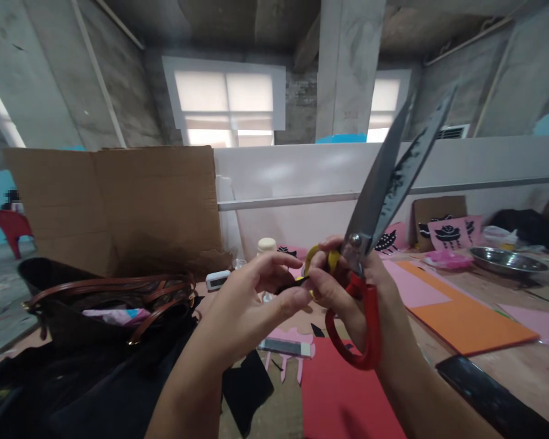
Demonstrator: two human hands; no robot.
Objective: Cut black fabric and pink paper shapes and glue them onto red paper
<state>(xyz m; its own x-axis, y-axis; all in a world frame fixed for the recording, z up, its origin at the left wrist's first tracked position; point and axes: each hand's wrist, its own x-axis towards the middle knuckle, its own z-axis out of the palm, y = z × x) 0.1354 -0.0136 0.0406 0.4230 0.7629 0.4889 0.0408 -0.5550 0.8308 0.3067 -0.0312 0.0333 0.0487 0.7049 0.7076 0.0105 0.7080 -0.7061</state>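
My right hand (343,286) is closed around large scissors (368,201) with a red handle. The blades point up and away, slightly apart. Yellow loops (312,259) show at its fingers; what they belong to is partly hidden. A small, thin black piece (295,284) is between the fingertips of both hands, and my left hand (251,292) curls its thumb and fingers about it. Below lie a pink paper cutout (293,336) with leg-like strips, a grey-and-white strip (286,347), black paper (247,390) and a red sheet (343,390).
A dark bag (114,317) with brown handles stands at left before a cardboard panel (160,207). Orange sheets (471,320), a black phone-like slab (494,390) and a metal bowl (507,261) lie at right. Behind are pink cards (448,235) and a white-lidded bottle (266,245).
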